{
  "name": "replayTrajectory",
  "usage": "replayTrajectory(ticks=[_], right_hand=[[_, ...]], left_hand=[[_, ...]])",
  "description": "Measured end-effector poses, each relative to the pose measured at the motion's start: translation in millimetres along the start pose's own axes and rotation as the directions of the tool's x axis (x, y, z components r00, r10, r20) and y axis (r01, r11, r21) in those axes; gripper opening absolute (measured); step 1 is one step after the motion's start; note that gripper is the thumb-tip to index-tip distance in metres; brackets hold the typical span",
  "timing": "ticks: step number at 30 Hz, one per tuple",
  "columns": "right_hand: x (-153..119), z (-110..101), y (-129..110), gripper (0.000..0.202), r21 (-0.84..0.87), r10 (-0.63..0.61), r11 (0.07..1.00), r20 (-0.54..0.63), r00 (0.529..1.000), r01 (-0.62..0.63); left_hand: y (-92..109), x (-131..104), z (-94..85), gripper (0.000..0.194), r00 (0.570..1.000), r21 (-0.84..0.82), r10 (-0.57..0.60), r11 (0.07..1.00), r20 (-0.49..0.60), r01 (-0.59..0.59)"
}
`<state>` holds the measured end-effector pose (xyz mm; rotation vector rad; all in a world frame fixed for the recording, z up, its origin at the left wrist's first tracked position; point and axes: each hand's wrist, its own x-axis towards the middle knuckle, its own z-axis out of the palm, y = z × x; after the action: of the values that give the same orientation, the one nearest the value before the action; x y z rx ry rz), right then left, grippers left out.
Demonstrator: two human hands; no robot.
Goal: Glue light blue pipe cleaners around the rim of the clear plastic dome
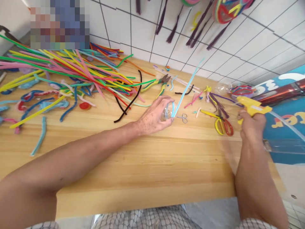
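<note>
My left hand [156, 116] is curled round a clear plastic ball [167, 112] above the middle of the table. A light blue pipe cleaner [188, 85] runs from the ball up to the right, its lower end by my fingers. On the right, my right hand [253, 124] grips a yellow hot glue gun [254, 106] by its handle. A glue stick [287, 124] trails from the back of the gun. Small silver scissors [183, 118] lie just right of the ball. Red and yellow-handled scissors [224, 125] rest nearer my right hand.
A big heap of coloured pipe cleaners [78, 68] covers the table's left. Pliers [158, 85] lie behind my left hand. A second clear ball [223, 87] and a ball wrapped in colours [241, 91] stand at the back right. Tassels [173, 30] hang against the tiled wall [140, 35].
</note>
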<state>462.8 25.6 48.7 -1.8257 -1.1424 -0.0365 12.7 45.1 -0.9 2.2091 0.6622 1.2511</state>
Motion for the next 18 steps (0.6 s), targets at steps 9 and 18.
replayTrajectory(ticks=[9, 18], right_hand=[[-94.0, 31.0, -145.9, 0.037, 0.020, 0.014, 1.000, 0.411, 0.911, -0.024], [-106.3, 46.8, -152.4, 0.035, -0.133, -0.064, 0.982, 0.423, 0.904, 0.132]], left_hand=[[-0.8, -0.3, -1.4, 0.060, 1.000, -0.028, -0.005, 1.000, 0.003, 0.005], [-0.1, 0.2, 0.1, 0.062, 0.999, -0.055, -0.041, 0.998, 0.018, 0.042]])
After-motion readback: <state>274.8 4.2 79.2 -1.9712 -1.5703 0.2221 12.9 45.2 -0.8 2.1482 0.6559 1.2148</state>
